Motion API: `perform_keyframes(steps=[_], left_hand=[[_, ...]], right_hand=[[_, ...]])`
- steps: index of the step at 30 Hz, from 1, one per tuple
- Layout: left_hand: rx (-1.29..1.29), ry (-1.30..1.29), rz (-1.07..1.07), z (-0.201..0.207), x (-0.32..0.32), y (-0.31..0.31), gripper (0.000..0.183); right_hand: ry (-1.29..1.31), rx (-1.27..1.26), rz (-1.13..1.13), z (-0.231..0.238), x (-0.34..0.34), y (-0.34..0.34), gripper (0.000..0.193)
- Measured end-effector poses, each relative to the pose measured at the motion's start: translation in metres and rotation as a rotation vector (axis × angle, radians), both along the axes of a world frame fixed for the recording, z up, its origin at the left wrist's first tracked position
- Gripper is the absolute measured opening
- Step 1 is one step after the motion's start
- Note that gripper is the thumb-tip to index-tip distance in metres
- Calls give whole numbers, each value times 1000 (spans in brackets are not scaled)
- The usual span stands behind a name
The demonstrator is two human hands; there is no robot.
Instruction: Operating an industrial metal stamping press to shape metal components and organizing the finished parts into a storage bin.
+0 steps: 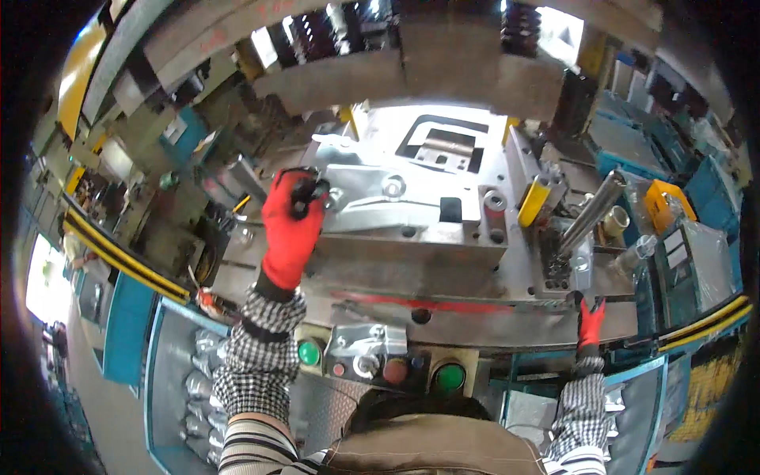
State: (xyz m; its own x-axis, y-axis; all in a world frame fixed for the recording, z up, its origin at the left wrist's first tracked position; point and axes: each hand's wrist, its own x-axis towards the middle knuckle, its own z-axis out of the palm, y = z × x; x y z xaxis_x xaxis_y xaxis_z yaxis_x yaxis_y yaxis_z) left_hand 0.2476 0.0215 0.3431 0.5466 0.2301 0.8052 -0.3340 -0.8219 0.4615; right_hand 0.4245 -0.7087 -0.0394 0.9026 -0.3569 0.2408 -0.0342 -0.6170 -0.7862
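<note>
Pressed metal panel (362,180), one: silver-grey, shiny, stepped relief, raised round boss. Location: on the die block (396,257), centre of the surface (507,317). Handling, judged: stiff, moderately light, slick, edges possibly sharp; best hold, the left rim, clear of the boss. Left hand (293,227): red glove, fingers curled at panel's left end; grip cannot be told. Right hand (590,321): fingers parted, at surface's near right edge.

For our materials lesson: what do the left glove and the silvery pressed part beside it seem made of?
Left glove: probably fabric, matte, its red showing no glare; black areas may be coated.
Silvery pressed part: probably sheet metal, smooth and glossy, given bright reflections.
</note>
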Motion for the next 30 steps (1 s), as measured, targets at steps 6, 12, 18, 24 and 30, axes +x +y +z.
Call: perform_keyframes(steps=[6,12,18,24,30], left_hand=[[-314,302,-29,-109,-148,-13,37],[-273,515,-83,-220,-180,-55,35],[-128,464,178,-284,-176,-35,39],[-123,492,512,-318,-208,-7,53],[-674,537,163,-358,-215,12,70]], right_hand=[[334,143,167,-16,78,22,74],[405,152,193,-45,148,-45,43],[149,-194,56,-20,163,-75,48],[104,392,153,30,33,-61,66],[93,500,365,83,-165,-48,40]])
